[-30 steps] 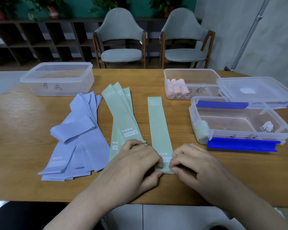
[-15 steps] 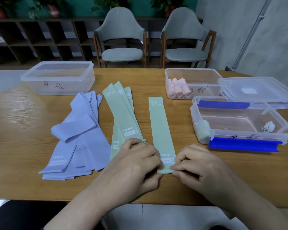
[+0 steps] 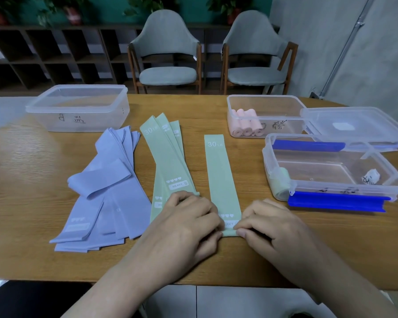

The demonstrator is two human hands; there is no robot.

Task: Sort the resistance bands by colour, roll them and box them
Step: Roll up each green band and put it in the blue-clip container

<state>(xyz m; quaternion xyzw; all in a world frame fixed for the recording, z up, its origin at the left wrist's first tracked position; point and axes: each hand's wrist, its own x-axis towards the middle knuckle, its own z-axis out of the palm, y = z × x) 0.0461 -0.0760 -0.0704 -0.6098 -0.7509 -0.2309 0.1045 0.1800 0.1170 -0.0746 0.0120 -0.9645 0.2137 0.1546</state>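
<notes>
At the lower centre of the frame, my left hand [image 3: 189, 222] and right hand [image 3: 270, 223] meet at the near end of 1 green resistance band [image 3: 221, 175] that lies flat and straight, running away from me up the wooden table [image 3: 21, 168]. My fingers are curled on both sides, pinching that near edge between fingertips and thumbs, just below the "HEAVY" print; the edge looks slightly turned up under them. The far end reads "30 LB".

Left of it, partly under my left knuckles, a fan of green bands [image 3: 168, 157] shows about 3 ends, though overlap hides the exact count. Further left, a loose pile of lavender bands [image 3: 106, 191] overlaps too much for me to count.

At mid right, 1 clear box with blue clips [image 3: 331, 173] holds 1 green roll [image 3: 280, 182] in its near-left corner. Behind it, 1 clear box [image 3: 264, 104] holds at least 3 pink rolls [image 3: 245, 122], with a clear lid [image 3: 356, 125] beside it. At upper left stands 1 more clear box [image 3: 78, 109].
</notes>
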